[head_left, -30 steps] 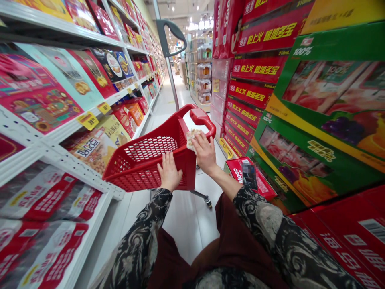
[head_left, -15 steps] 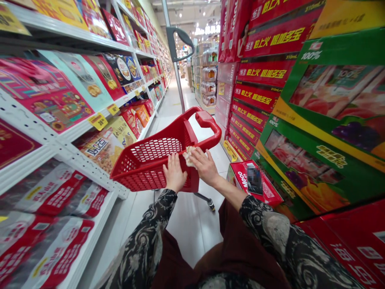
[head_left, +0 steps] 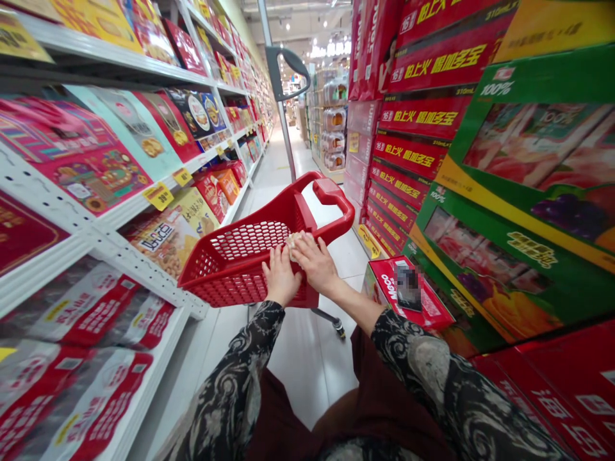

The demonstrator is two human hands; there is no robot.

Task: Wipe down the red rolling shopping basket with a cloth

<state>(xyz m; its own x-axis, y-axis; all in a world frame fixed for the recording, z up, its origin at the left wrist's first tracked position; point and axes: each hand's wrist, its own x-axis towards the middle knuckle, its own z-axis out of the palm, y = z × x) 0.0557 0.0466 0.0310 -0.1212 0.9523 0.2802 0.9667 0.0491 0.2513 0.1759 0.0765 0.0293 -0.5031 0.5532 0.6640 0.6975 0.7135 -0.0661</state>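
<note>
A red plastic mesh shopping basket (head_left: 211, 285) hangs tilted on a trolley frame in front of me, its red handle (head_left: 334, 193) pointing away. My left hand (head_left: 281, 275) lies on the basket's near rim, fingers slightly apart. My right hand (head_left: 312, 262) rests beside it, its fingertips pressed on a small crumpled pale wad (head_left: 294, 241). Most of that wad is hidden by my fingers, and I cannot tell what it is. Patterned dark sleeves (head_left: 230, 371) run down to both wrists.
Shelves of red and patterned boxes (head_left: 96, 153) line the left, with yellow price tags. Stacked juice cartons (head_left: 509, 192) stand on the right. A red box (head_left: 379, 288) sits low beside the trolley. A grey trolley pole (head_left: 283, 109) rises ahead, and a tiled aisle runs forward.
My hands have drawn closer together over the basket rim. The pale wad has shifted left and down between them. The view has moved slightly.
</note>
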